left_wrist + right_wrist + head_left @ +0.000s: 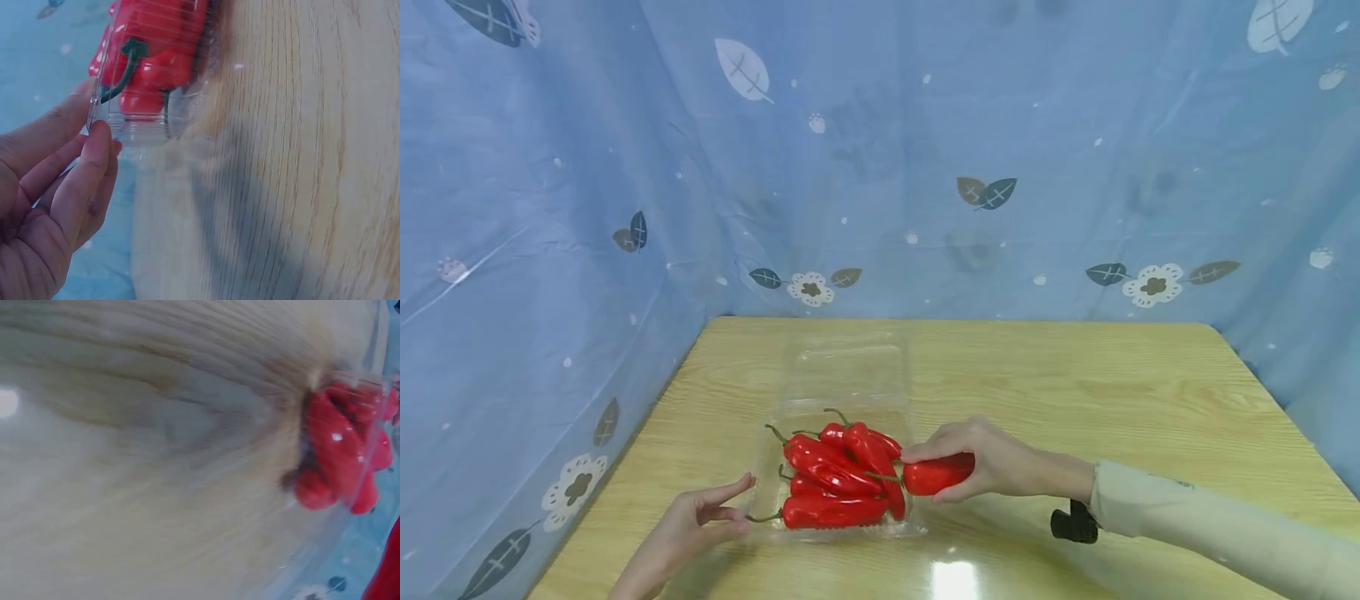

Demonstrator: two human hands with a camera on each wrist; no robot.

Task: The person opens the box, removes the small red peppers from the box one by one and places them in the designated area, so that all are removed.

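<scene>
A clear plastic box (763,492) with its lid (850,371) folded back holds several red chili peppers (835,512) with green stems. My left hand (681,527) pinches the box's left rim between thumb and fingers, plainest in the left wrist view, where the rim (94,109) runs between the fingertips. At the box's right side my right hand (996,462) grips another red pepper (934,475), its stem pointing left over the peppers inside. In the right wrist view part of a red pepper (386,572) shows at the lower right edge; the hand itself is out of that view.
The box stands on a light wood-grain table (1075,383). A blue curtain (880,167) printed with leaves and flowers hangs behind the table and along its sides. A black strap piece (1073,523) hangs below the right wrist.
</scene>
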